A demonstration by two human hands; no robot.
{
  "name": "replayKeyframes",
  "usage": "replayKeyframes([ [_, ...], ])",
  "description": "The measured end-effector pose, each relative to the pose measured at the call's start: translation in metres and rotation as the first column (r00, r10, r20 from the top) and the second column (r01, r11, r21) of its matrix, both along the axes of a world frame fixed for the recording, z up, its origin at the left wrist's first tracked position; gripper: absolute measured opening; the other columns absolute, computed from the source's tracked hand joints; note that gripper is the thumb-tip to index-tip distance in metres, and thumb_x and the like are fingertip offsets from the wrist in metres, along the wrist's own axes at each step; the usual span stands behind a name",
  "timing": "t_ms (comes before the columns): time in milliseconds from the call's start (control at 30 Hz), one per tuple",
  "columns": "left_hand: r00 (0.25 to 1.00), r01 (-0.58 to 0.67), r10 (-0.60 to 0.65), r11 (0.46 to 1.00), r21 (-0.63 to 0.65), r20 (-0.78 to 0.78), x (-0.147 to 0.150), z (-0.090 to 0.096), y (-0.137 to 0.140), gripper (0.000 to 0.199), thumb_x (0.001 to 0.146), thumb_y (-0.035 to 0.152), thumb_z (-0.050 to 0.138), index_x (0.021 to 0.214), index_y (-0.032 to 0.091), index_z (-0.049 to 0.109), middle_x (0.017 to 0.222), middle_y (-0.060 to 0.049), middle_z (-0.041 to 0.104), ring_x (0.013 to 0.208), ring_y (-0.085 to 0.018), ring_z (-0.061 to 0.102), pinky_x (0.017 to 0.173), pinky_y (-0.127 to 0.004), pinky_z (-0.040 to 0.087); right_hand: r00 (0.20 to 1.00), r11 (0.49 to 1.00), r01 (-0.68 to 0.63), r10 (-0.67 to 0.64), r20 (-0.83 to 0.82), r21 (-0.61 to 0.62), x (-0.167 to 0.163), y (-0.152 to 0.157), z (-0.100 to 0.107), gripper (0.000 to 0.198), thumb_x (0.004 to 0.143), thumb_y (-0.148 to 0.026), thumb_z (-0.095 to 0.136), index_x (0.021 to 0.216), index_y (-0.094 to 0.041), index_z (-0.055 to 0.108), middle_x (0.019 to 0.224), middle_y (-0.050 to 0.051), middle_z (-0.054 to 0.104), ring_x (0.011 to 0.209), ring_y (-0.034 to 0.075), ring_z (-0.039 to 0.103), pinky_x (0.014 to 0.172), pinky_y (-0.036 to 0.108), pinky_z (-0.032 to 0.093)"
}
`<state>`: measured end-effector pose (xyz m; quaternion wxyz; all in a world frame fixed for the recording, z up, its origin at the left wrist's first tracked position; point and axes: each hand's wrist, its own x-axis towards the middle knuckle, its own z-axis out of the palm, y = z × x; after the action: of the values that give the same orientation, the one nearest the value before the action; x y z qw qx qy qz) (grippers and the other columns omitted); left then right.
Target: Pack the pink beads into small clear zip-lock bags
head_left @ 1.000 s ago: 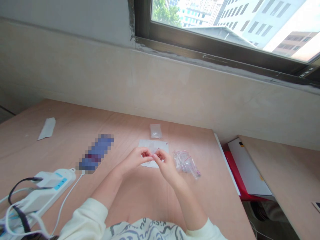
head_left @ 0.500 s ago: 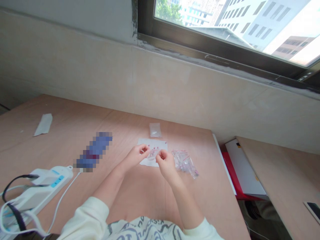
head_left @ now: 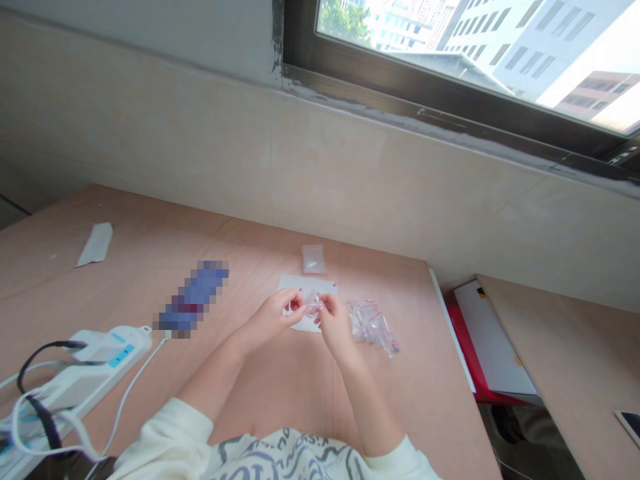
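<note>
A small clear plastic bag (head_left: 312,300) is stretched between my two hands, low over a white paper sheet (head_left: 293,283). My left hand (head_left: 281,309) pinches the bag's left side with thumb and forefinger. On the other side, the closed fingertips of my right hand (head_left: 335,321) grip its right edge, where a thin reddish line shows. A few tiny dark pink pieces, too small to name, lie on the sheet, such as the pink piece (head_left: 335,285) near its top right corner. Any contents of the bag are hard to make out.
Right of my hands lies a pile of clear zip bags (head_left: 371,325) with pinkish contents. A clear packet (head_left: 313,259) rests behind the sheet. To the left are a blurred-out blue phone-like object (head_left: 193,300), a white power strip (head_left: 95,380) with cables, and a paper scrap (head_left: 96,244).
My hands have come closer together, and my right fingers are now at the bag's edge. The bag is raised between both hands. The whole view has shifted slightly.
</note>
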<state>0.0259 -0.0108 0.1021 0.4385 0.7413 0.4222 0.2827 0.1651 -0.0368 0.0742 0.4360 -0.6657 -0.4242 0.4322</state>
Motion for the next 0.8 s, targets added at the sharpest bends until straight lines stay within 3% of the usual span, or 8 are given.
replayKeyframes([
  [133,0.99,-0.102,0.121,0.97,-0.222,0.071,-0.014,-0.019,0.007,0.025,0.075,0.038,0.04,0.086,0.017,0.05,0.08,-0.001,0.054,0.072,-0.013,0.051,0.065,-0.024,0.04,0.974,0.998,-0.066,0.066,-0.216,0.008,0.008,-0.001,0.007,0.013,0.061,-0.02,0.045,0.071,-0.016,0.052,0.056,-0.002,0.054,0.046,0.008,0.044,0.044,0.02,0.033],
  [267,0.97,0.041,0.089,0.859,-0.51,0.227,-0.02,-0.037,0.006,0.031,0.073,0.042,0.043,0.088,0.015,0.049,0.075,-0.002,0.055,0.061,-0.011,0.052,0.057,-0.023,0.041,0.917,0.98,-0.195,0.169,-0.361,-0.036,0.006,0.001,0.002,0.015,0.059,-0.027,0.053,0.07,-0.016,0.052,0.054,-0.002,0.054,0.045,0.008,0.043,0.042,0.019,0.03],
  [333,0.952,0.047,0.13,0.835,-0.548,0.279,-0.021,-0.045,0.005,0.029,0.07,0.041,0.049,0.081,0.014,0.049,0.066,0.001,0.054,0.05,-0.007,0.049,0.052,-0.021,0.04,0.918,0.987,-0.141,0.103,-0.384,-0.072,0.003,0.004,-0.009,0.018,0.057,-0.027,0.055,0.071,-0.017,0.049,0.051,-0.003,0.053,0.042,0.007,0.04,0.041,0.019,0.028],
  [467,0.902,-0.082,0.311,0.805,-0.587,0.301,-0.028,-0.067,0.006,0.03,0.064,0.041,0.056,0.075,0.014,0.047,0.059,0.004,0.053,0.044,-0.005,0.047,0.047,-0.02,0.038,0.942,0.994,0.062,-0.087,-0.325,-0.086,-0.001,0.005,-0.035,0.018,0.059,-0.03,0.053,0.068,-0.019,0.042,0.048,-0.006,0.047,0.04,0.007,0.038,0.039,0.019,0.026],
  [633,0.861,-0.176,0.424,0.767,-0.617,0.282,-0.037,-0.087,0.009,0.033,0.059,0.04,0.061,0.071,0.014,0.045,0.055,0.005,0.054,0.044,-0.006,0.049,0.045,-0.019,0.039,0.98,0.999,0.043,-0.044,-0.192,-0.01,-0.008,0.002,-0.055,0.017,0.061,-0.034,0.053,0.064,-0.018,0.05,0.062,-0.001,0.051,0.055,0.01,0.045,0.046,0.02,0.032],
  [800,0.841,-0.192,0.466,0.732,-0.653,0.276,-0.039,-0.085,0.007,0.036,0.058,0.041,0.062,0.072,0.013,0.045,0.054,0.003,0.057,0.044,-0.007,0.051,0.046,-0.02,0.042,0.994,0.999,0.022,-0.024,-0.103,-0.023,-0.009,0.006,-0.066,0.012,0.058,-0.029,0.055,0.056,-0.017,0.05,0.055,-0.003,0.047,0.054,0.01,0.041,0.053,0.022,0.032],
])
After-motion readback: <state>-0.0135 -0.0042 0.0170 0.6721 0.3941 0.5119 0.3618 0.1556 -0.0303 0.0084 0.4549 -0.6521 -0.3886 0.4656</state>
